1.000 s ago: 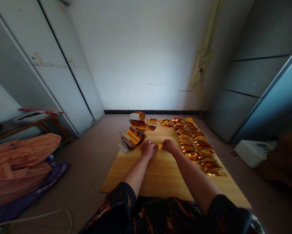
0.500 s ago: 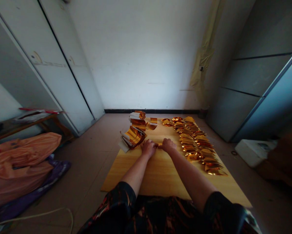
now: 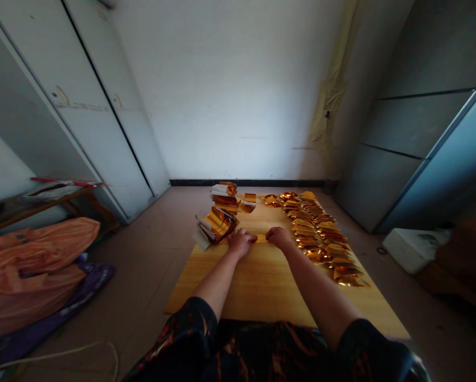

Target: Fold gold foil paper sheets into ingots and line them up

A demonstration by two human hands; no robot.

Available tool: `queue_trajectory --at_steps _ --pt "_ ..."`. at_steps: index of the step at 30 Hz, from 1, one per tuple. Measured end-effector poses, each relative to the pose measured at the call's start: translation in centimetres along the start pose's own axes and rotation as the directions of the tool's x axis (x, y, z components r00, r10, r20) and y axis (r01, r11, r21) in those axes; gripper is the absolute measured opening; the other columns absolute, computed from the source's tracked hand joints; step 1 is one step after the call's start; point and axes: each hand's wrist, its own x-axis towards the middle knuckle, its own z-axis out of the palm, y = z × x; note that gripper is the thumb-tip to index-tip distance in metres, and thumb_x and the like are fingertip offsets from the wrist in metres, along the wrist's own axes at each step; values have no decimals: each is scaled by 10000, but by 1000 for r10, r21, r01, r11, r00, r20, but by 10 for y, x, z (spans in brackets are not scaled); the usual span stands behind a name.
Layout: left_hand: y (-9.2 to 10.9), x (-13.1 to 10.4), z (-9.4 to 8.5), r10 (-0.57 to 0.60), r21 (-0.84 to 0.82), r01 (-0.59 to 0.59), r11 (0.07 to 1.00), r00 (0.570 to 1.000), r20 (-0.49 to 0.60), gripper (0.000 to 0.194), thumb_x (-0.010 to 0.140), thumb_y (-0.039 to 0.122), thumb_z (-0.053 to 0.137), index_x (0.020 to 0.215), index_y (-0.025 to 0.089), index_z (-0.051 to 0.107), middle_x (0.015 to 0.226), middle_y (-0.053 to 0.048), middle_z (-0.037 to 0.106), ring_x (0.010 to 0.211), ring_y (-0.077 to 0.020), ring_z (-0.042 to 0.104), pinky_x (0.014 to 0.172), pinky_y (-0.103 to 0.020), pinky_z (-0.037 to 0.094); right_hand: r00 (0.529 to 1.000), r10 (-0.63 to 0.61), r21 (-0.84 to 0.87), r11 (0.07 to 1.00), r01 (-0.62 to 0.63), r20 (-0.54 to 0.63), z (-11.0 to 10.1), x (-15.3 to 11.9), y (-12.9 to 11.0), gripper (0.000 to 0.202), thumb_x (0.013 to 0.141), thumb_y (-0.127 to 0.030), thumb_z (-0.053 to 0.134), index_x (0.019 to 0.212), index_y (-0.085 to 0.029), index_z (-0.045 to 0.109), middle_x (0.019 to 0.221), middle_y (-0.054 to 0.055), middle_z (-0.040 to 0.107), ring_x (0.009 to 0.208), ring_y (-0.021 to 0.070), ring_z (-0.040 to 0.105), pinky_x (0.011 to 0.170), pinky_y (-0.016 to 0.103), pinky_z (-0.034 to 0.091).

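My left hand [image 3: 240, 243] and right hand [image 3: 278, 237], curled nearly closed, pinch a gold strip [image 3: 260, 239] (opposite ends). The table [image 3: 264, 289] lies beneath.

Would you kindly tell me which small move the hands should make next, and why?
Probably a gentle crease in the small gold paper: the left hand and right hand are at its opposite ends, while folded gold pieces line the right side of the table.
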Motion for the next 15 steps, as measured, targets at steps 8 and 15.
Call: queue_trajectory --at_steps 8,15 --pt "-1 2 6 -7 3 7 1000 1000 -7 322 875 293 450 1024 496 650 1087 19 599 1073 -214 448 927 -392 320 997 59 -9 998 -59 54 -6 -8 -13 172 745 -297 599 863 -222 700 913 49 696 826 171 629 642 224 427" --pt "3 1 4 -35 20 36 999 999 -6 273 851 329 491 998 477 666 1096 23 597 1110 -225 450 943 -395 323 994 110 -151 983 -109 -2 -5 -22 -30 438 685 -513 670 990 -201 631 1038 106 631 928 228 608 703 282 435"
